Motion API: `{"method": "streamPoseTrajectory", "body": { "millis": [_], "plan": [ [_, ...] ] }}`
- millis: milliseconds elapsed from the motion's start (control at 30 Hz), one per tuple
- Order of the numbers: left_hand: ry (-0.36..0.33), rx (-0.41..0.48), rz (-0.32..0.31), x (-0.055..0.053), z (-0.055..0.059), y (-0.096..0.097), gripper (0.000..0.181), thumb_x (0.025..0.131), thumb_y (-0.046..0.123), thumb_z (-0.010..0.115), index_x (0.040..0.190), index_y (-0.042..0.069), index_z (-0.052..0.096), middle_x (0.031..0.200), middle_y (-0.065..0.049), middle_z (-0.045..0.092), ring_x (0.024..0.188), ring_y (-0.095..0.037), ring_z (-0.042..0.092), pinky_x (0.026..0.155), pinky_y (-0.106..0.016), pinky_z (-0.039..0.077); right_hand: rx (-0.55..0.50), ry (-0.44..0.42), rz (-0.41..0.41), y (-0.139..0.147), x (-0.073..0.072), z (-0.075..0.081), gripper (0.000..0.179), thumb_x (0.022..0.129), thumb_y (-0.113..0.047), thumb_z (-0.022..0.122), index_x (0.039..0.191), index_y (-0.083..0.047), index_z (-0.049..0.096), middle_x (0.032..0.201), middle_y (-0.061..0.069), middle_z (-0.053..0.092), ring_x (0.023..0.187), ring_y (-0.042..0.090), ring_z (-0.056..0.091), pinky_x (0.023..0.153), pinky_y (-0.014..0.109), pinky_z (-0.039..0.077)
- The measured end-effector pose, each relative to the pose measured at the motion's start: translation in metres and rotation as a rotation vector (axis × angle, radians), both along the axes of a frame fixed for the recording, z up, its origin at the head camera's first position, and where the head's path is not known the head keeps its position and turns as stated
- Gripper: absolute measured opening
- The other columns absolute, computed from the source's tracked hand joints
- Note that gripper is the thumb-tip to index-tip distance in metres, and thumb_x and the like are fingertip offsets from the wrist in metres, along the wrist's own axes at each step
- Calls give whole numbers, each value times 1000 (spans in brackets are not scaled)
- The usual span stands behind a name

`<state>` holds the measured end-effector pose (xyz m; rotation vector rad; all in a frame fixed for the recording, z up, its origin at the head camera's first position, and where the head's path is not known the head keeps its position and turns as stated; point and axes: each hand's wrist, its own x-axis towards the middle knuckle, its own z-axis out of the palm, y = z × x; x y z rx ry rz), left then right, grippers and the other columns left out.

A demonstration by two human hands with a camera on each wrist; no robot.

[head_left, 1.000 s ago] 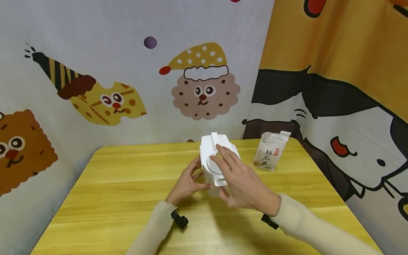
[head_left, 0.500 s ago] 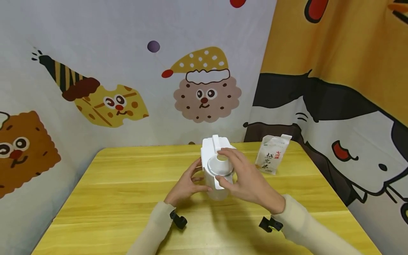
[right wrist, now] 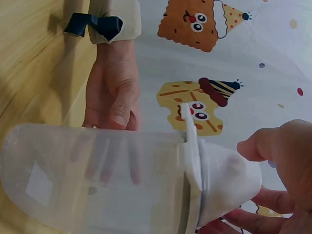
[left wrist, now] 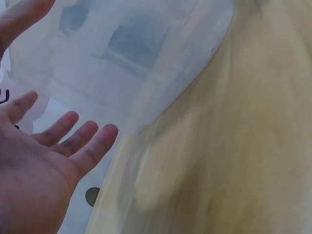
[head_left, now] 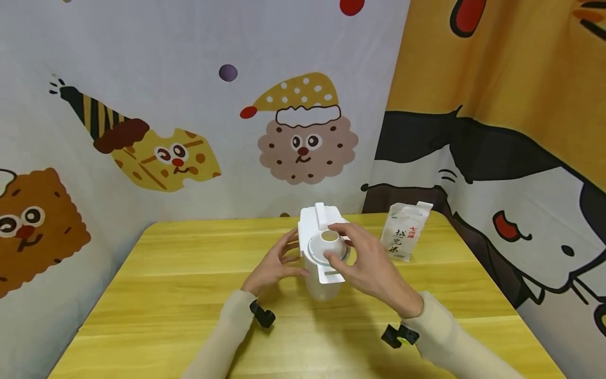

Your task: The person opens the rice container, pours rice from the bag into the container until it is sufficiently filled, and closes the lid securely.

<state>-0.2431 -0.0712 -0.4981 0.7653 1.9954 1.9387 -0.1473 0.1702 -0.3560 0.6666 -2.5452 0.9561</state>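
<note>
A translucent plastic storage container with a white lid stands upright on the wooden table. On the lid sits a white cone-shaped cap with a round opening at its top. My right hand curls its thumb and fingers round this cap, the thumb at the near side and the index finger at the far side. Beside the container's left wall, my left hand holds its fingers spread and relaxed. In the left wrist view, that hand's fingertips are right by the clear wall.
A white paper rice bag with dark and red writing stands behind and to the right of the container. Printed cartoon curtains hang behind the table. A black wrist camera is strapped on the left sleeve.
My right hand has shifted from lying over the lid to gripping the cap's sides, so the cap's opening now shows. My left hand has eased slightly left from the container.
</note>
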Motion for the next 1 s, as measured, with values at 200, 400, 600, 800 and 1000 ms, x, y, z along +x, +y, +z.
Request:
{"method": "streamPoseTrajectory", "body": {
  "millis": [200,400,600,800,1000],
  "plan": [
    [0,22,-66,-8,-3,2,114,77,9,90,163,35,20,168,-2,28,155,-34,30,124,-58,33,16,27,2,4,-1,-4,45,90,-22,80,130,-11,63,123,2,68,112,17,68,90,31,63],
    [-35,18,-102,-15,-1,4,114,78,7,89,163,37,20,170,2,26,156,-31,26,123,-54,37,18,49,-1,6,-2,-6,45,89,-21,80,130,-12,62,123,2,68,111,17,68,89,31,63],
    [-68,63,-78,-15,2,0,115,75,-1,89,163,34,24,168,-2,30,155,-35,27,121,-55,39,3,44,23,3,-5,-5,45,91,-24,79,131,-12,61,124,2,68,112,17,68,91,30,63],
    [-86,98,-57,-11,1,4,115,76,-2,88,164,28,22,168,-9,29,155,-38,26,120,-52,41,-2,42,58,8,-7,-5,45,91,-20,79,132,-10,61,124,5,68,113,20,68,92,33,63],
    [-68,118,5,-2,-2,9,114,76,1,89,165,24,21,169,-9,26,155,-38,25,120,-56,40,-12,-11,107,18,-13,-5,44,94,-20,77,134,-11,61,129,5,67,116,20,66,97,36,62]
  ]
}}
